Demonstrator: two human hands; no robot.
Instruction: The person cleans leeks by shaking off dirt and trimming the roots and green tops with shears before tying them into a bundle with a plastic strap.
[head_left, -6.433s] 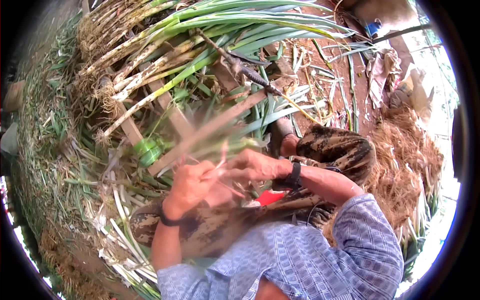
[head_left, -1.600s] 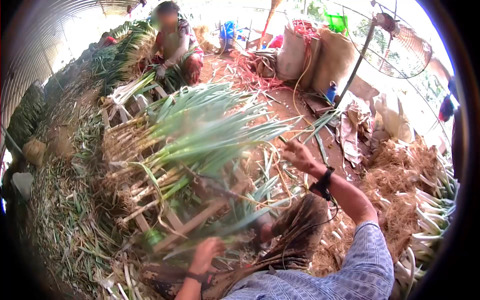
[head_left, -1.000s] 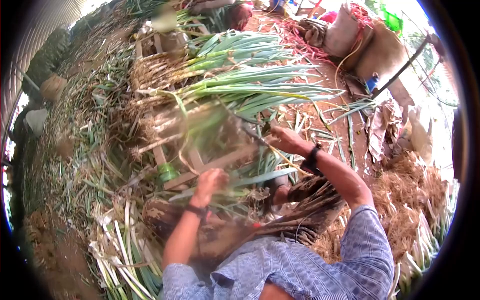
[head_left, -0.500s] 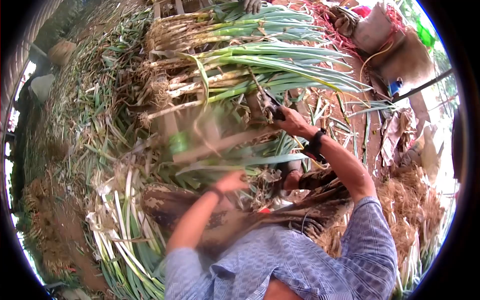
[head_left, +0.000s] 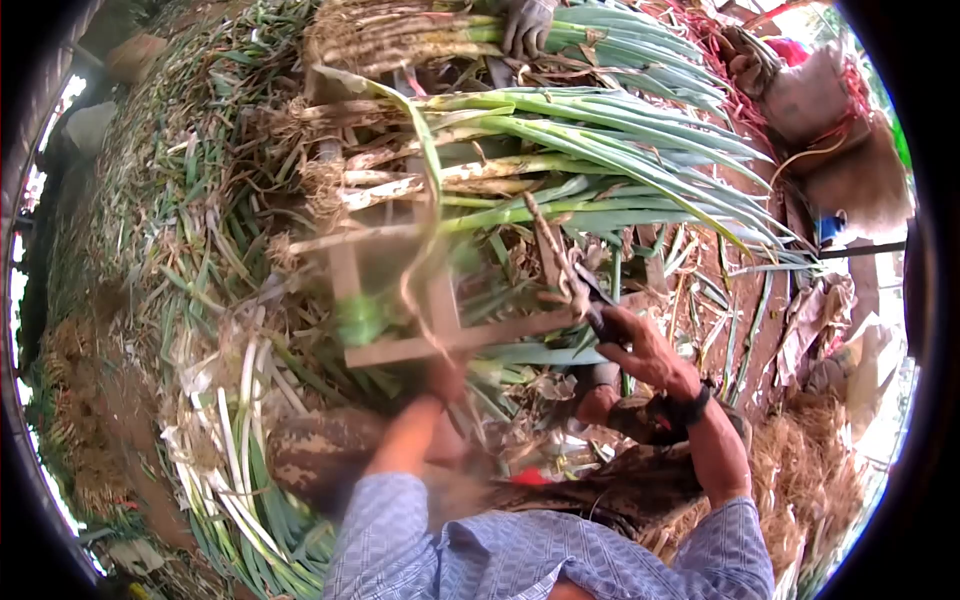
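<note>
My right hand (head_left: 645, 345) grips a dark-handled tool (head_left: 597, 308) with a long, narrow, rusty-looking front part pointing up toward the green onions. Low in front of the wooden rack (head_left: 500, 334), my left hand (head_left: 447, 382) is smeared by motion, and its fingers do not show clearly. A pale, withered leaf (head_left: 412, 290) hangs from the onions down toward that hand. Long green onions (head_left: 560, 165) lie across the rack, roots to the left and leaves to the right.
At the top, another person's gloved hand (head_left: 528, 28) rests on a second onion bunch (head_left: 430, 35). Trimmed leaves (head_left: 200, 180) cover the ground at left. More onions (head_left: 245, 440) lie at lower left, and rooty bundles (head_left: 800, 430) at lower right. Sacks (head_left: 810, 90) stand upper right.
My right hand has come down and right with the tool, away from the onions. My left hand has shifted slightly within its blur. The gloved hand shows more fully as the view has tilted.
</note>
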